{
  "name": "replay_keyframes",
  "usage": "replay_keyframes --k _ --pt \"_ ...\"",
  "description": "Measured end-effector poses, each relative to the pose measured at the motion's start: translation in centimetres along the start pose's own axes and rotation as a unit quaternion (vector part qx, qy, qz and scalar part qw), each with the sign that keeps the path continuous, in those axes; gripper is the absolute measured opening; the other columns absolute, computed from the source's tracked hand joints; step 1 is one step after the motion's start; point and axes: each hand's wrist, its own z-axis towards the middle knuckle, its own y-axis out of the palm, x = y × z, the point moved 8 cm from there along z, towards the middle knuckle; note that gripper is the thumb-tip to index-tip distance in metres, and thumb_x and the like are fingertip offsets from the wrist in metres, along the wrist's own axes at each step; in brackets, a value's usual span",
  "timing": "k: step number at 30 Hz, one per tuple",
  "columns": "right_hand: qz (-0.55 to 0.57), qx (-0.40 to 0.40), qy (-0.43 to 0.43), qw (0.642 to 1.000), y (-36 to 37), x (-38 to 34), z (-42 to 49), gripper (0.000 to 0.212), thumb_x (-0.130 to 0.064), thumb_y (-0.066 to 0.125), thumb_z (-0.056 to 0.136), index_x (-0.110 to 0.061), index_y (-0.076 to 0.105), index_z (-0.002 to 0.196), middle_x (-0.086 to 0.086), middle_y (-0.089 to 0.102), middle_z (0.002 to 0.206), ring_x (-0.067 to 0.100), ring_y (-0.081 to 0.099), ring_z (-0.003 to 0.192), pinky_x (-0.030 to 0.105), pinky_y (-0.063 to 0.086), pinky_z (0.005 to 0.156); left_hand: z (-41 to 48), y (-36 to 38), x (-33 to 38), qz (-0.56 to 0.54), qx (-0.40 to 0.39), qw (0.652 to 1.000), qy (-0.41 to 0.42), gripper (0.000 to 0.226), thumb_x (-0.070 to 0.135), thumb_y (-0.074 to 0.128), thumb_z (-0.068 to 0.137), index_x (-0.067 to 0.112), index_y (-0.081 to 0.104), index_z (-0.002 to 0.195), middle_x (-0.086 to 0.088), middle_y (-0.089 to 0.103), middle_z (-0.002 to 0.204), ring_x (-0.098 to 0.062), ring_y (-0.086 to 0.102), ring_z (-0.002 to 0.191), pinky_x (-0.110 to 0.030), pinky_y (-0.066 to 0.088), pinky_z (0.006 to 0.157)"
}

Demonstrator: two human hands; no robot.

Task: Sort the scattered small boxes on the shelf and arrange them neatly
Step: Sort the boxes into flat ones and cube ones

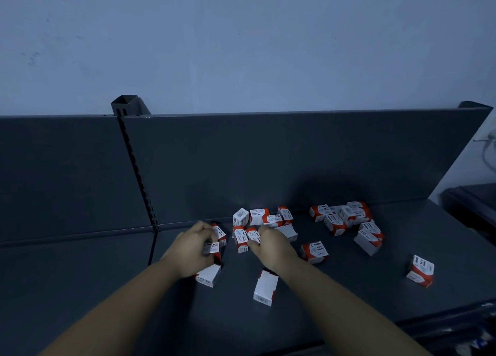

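Note:
Several small white-and-red boxes lie scattered on the dark grey shelf (349, 288). My left hand (194, 251) curls its fingers round one small box (214, 247) at the left of the heap. My right hand (271, 245) reaches into the middle cluster (257, 217) and its fingers close on a box (253, 235) there; the grip is partly hidden. Another cluster (346, 217) sits at the back right. Loose boxes lie near my arms, one below the left hand (208, 275), one between the forearms (265, 288), and one far right (420, 271).
The shelf's dark back panel (268, 162) rises behind the boxes, with a slotted upright post (137, 173) at the left. A pale wall stands above it. A dark object (472, 202) sits beyond the shelf's right end.

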Motion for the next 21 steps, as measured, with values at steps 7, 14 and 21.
replay_keyframes --k 7,14,21 --pt "0.069 0.003 0.038 0.997 0.5 0.1 0.4 0.048 -0.049 0.046 0.096 -0.009 0.052 0.122 0.007 0.063 0.102 0.019 0.062 0.089 0.028 0.049 0.063 0.8 -0.4 -1.3 0.045 -0.031 0.998 -0.021 0.028 0.033 0.068 0.074 0.036 0.055 0.098 0.021 0.040 0.120 -0.002 0.045 0.114 -0.028 0.026 0.096" --pt "-0.004 0.002 -0.004 1.000 1.0 -1.0 0.6 0.078 -0.062 0.055 0.089 -0.009 0.037 0.143 0.011 0.042 0.144 0.027 0.044 0.131 0.037 0.045 0.102 2.0 -0.3 -0.7 0.052 -0.058 0.996 -0.042 0.070 0.019 0.065 0.075 0.032 0.035 0.137 0.016 0.041 0.131 -0.010 0.038 0.127 -0.032 0.023 0.099" --pt "0.011 -0.029 -0.038 0.999 1.4 -0.9 0.8 0.072 -0.042 0.062 0.088 -0.014 0.033 0.148 0.010 0.030 0.152 0.030 0.032 0.138 0.041 0.039 0.108 2.3 0.1 -1.8 0.059 -0.087 0.991 -0.086 0.087 0.030 0.070 0.074 0.037 0.026 0.149 0.016 0.028 0.150 -0.016 0.026 0.134 -0.042 0.018 0.109"
